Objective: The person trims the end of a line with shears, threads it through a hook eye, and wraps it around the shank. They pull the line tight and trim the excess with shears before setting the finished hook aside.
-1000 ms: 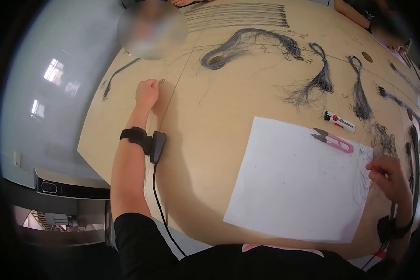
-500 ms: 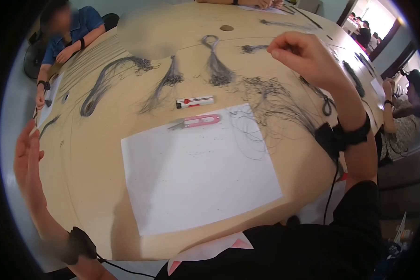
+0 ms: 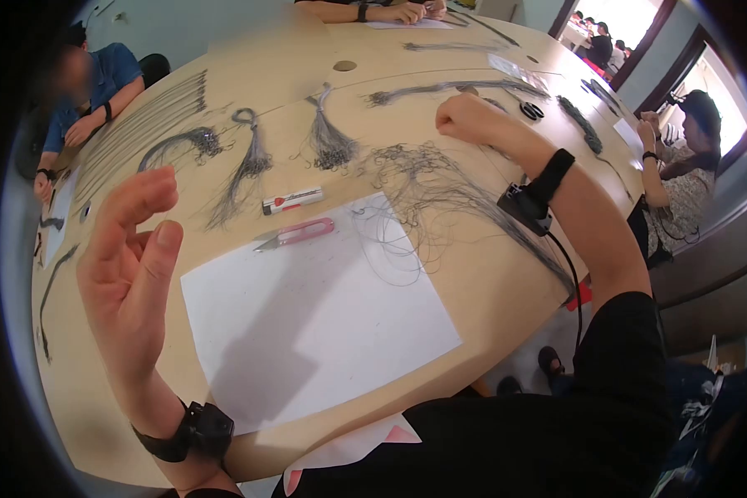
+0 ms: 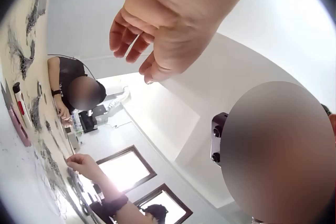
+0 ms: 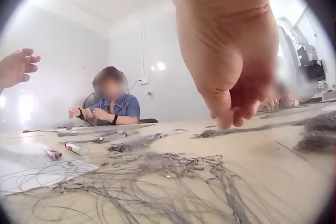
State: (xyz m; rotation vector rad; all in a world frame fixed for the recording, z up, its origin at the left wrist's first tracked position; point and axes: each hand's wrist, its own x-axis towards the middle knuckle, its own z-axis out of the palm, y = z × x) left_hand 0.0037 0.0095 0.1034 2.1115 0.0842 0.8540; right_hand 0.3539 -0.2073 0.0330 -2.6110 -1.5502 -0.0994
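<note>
My left hand (image 3: 129,282) is raised above the left part of the table, fingers loosely bent and apart from the thumb, nothing between them. In the left wrist view the same left hand (image 4: 168,35) hangs free of any object. My right hand (image 3: 473,120) is over the table beyond a tangle of thin grey lines (image 3: 415,166). Its fingers (image 5: 231,113) are curled in towards the thumb in the right wrist view; I cannot tell whether a fine line is between them. A long grey bundle (image 3: 440,87) lies just past that hand.
White paper (image 3: 332,349) lies before me, with pink thread snips (image 3: 286,239) at its far edge and a white tube (image 3: 292,200) beyond. Tied line bundles (image 3: 253,158) and straight lines (image 3: 141,124) spread across the table. Other people sit around it, including a person in blue (image 3: 116,75).
The view has swung to the right. My left hand has left the table at the far left and come up nearer; my right hand has risen from beside the paper and moved outward.
</note>
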